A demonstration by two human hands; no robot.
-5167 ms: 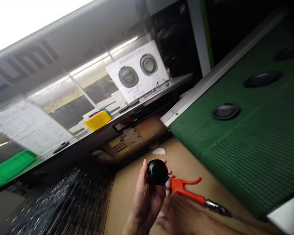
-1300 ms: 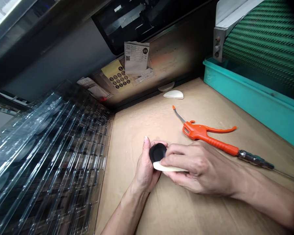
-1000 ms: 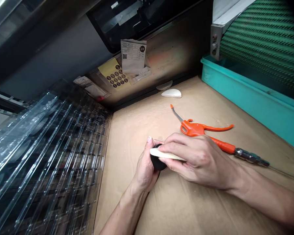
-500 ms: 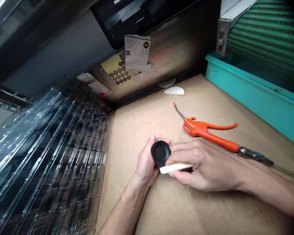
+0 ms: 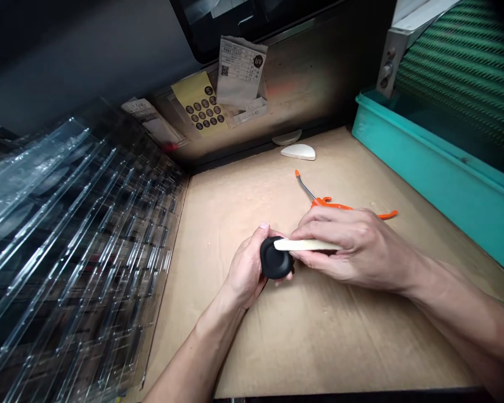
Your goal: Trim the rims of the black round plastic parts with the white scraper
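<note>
My left hand (image 5: 250, 260) is closed around a small round black part (image 5: 276, 260) with a shallow dished face turned up towards me. Between the thumb and fingers of my right hand (image 5: 353, 243) is a thin cream-coloured pad (image 5: 304, 245), seen edge-on. Its tip lies over the upper rim of the black part and appears to touch it. Just beyond my right hand is an orange air blow gun (image 5: 325, 202), lying on the cardboard and partly hidden by that hand.
Cardboard (image 5: 218, 207) covers the work surface. Stacked clear plastic trays (image 5: 79, 252) stand at the left, a teal bin (image 5: 428, 151) at the right below a green ridged sheet (image 5: 466, 73). A half-round cream pad (image 5: 299, 151) lies at the back, under a yellow sticker sheet (image 5: 201, 106) and paper labels (image 5: 240, 70).
My right hand has moved the pad from the lower edge of the black part to its upper rim, and now covers more of the blow gun. The head view has shifted slightly.
</note>
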